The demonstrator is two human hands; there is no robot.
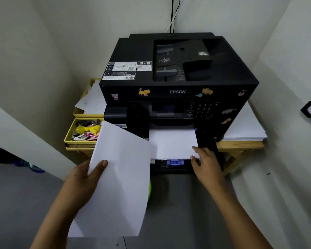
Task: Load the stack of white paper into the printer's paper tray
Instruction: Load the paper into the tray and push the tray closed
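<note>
A black Epson printer (pixel 178 72) stands on a wooden table. Its paper tray (pixel 176 168) is pulled out at the front, with a blue guide tab on its near wall. White paper (pixel 171 142) lies in the tray. My right hand (pixel 205 162) rests at the tray's near right corner, fingers touching the edge of that paper. My left hand (pixel 86 175) holds a stack of white paper (pixel 118 177) by its left edge, thumb on top, tilted and hanging left of the tray above the floor.
A yellow organiser (pixel 83 130) with papers and small items sits left of the printer. Another pile of white sheets (pixel 244 126) lies on the wooden table (pixel 241 145) to the right. Walls close in on both sides. Cables run up the wall behind.
</note>
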